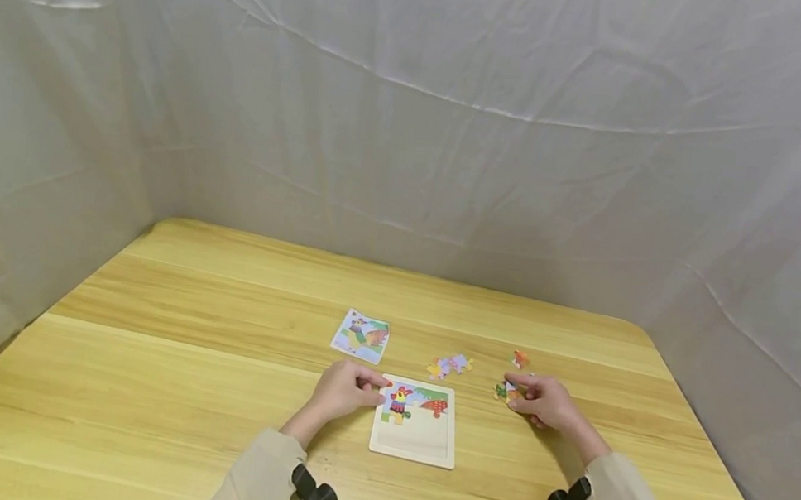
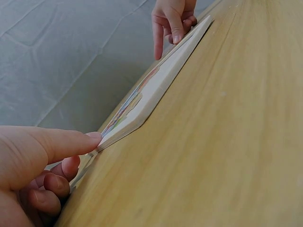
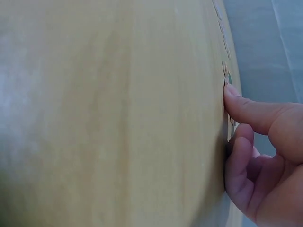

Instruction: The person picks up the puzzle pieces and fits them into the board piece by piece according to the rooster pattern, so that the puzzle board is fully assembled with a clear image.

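In the head view my left hand (image 1: 344, 389) holds the left edge of a square wooden puzzle tray (image 1: 413, 455). Its thumb (image 2: 80, 143) lies on the tray's rim in the left wrist view, with the other fingers curled beside it. Assembled pieces (image 1: 400, 401) show a rooster's head and part of a red body; bare board shows at the tray's lower right. To the right, my right hand (image 1: 545, 401) has thumb and index finger around a puzzle piece (image 1: 510, 392) in a small group of loose pieces. In the right wrist view, the thumb covers much of these pieces.
A picture card (image 1: 361, 336) of the rooster lies behind the tray. More loose pieces (image 1: 451, 365), purple and yellow, sit between tray and right hand, and an orange piece (image 1: 520, 359) lies farther back. Grey cloth (image 1: 411, 160) hangs around the wooden table (image 1: 203, 392).
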`<state>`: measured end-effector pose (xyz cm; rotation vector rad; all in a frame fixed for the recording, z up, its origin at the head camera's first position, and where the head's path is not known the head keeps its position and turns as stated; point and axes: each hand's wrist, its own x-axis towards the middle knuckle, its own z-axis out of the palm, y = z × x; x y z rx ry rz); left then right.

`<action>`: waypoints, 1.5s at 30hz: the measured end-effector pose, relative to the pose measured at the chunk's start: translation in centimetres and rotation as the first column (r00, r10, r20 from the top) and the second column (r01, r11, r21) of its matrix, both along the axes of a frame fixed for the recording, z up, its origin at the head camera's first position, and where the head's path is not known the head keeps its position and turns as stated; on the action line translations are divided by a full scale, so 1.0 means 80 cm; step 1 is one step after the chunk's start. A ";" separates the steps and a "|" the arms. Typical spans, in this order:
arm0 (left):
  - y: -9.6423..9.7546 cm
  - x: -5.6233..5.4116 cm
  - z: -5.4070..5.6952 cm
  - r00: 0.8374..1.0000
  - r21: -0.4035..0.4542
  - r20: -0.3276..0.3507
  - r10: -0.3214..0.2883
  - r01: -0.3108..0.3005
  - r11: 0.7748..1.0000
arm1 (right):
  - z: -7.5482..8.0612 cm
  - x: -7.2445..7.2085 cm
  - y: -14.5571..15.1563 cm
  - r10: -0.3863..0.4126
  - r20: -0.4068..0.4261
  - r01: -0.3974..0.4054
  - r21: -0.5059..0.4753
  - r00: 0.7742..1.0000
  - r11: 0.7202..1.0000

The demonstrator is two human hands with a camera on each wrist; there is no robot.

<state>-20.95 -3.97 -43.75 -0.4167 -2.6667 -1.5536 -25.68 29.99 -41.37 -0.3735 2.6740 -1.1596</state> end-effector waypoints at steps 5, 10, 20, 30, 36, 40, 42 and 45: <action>0.000 0.000 -0.001 1.000 0.000 -0.004 0.000 0.000 1.000 | 0.000 0.000 0.000 0.044 -0.039 -0.042 0.046 0.998 0.998; -0.001 -0.001 -0.002 1.000 -0.001 -0.007 0.002 -0.002 1.000 | -0.001 0.002 0.000 0.043 -0.063 -0.041 0.040 0.997 0.998; -0.001 -0.002 -0.003 1.000 -0.007 -0.004 0.011 -0.011 1.000 | 0.000 0.006 -0.003 -0.067 -0.037 0.066 -0.017 0.997 0.998; 0.000 -0.001 -0.003 0.999 -0.013 -0.038 0.010 -0.011 1.000 | -0.001 0.009 -0.014 -0.136 -0.076 0.136 -0.013 0.988 0.991; 0.001 -0.001 -0.002 1.000 -0.011 -0.028 0.012 -0.012 1.000 | 0.004 0.014 -0.027 -0.149 -0.066 0.147 -0.031 0.987 0.989; 0.001 -0.001 -0.003 1.000 -0.017 -0.028 0.013 -0.013 1.000 | 0.009 0.018 -0.038 -0.151 -0.063 0.148 -0.052 0.987 0.988; 0.001 -0.001 -0.003 1.000 -0.021 -0.028 0.013 -0.014 1.000 | 0.011 0.020 -0.043 -0.146 -0.063 0.142 -0.064 0.987 0.988; 0.002 -0.001 -0.003 1.000 -0.027 -0.029 0.013 -0.014 1.000 | 0.013 0.022 -0.052 -0.138 -0.066 0.132 -0.081 0.988 0.988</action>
